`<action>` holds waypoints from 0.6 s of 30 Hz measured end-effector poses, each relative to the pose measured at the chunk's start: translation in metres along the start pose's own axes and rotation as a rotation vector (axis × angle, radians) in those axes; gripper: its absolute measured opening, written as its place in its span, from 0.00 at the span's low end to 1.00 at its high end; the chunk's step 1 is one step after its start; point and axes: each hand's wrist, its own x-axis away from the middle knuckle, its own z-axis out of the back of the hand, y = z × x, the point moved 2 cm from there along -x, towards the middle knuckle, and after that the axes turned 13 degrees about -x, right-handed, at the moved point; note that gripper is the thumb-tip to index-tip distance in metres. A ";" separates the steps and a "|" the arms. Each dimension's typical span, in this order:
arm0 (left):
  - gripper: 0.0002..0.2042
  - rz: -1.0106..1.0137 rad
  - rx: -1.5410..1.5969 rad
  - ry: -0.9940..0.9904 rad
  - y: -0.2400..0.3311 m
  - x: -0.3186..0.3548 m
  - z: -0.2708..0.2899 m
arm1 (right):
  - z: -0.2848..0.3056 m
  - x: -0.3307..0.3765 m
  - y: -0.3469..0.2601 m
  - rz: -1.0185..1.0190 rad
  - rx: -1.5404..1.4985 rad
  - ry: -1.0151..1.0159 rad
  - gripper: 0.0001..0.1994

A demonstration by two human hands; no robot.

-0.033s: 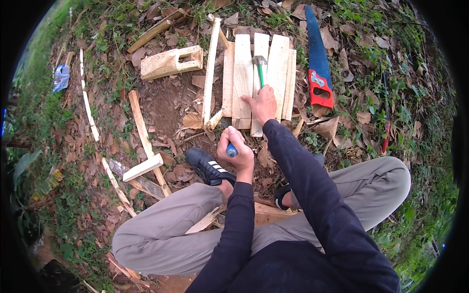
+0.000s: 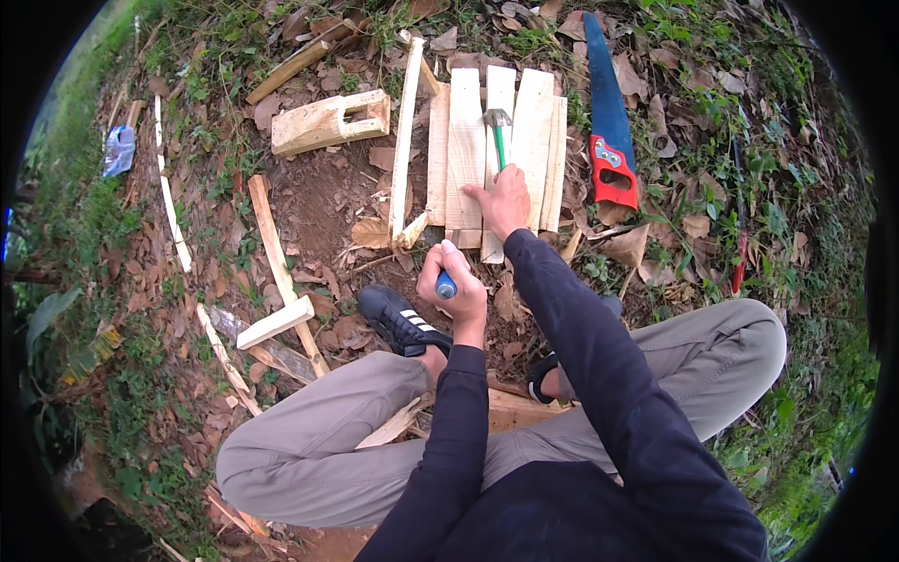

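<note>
My right hand is closed round the green handle of a hammer, its metal head lying over the slatted wooden panel. The thumb of that hand stretches left over one slat. Nearer to me, my left hand is a fist round a blue-handled tool. Only the handle's butt end shows clearly; the working end is hidden by the hand, so its kind does not show. That fist is just in front of the panel's near edge. The pale slats lie side by side with narrow gaps.
Right of the panel lies a handsaw with a red handle. To the left are a long wooden strip, a wood block with a cut-out and a T-shaped wooden piece. Dry leaves cover the ground; my shoe is near the left fist.
</note>
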 end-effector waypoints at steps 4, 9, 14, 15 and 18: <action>0.18 -0.126 -0.061 0.025 -0.001 -0.014 -0.018 | 0.014 -0.013 0.010 -0.044 -0.014 0.002 0.24; 0.17 -0.125 -0.084 0.013 -0.001 -0.025 -0.013 | 0.069 0.012 -0.008 -0.216 -0.286 -0.075 0.25; 0.17 -0.132 -0.063 0.037 -0.003 -0.026 -0.015 | 0.148 0.119 -0.046 -0.058 -0.337 -0.041 0.18; 0.17 -0.124 -0.052 0.045 -0.002 -0.027 -0.016 | 0.163 0.140 -0.050 -0.050 -0.325 -0.098 0.15; 0.17 -0.128 -0.009 0.073 -0.001 -0.032 -0.020 | 0.198 0.177 -0.082 0.112 -0.142 -0.293 0.13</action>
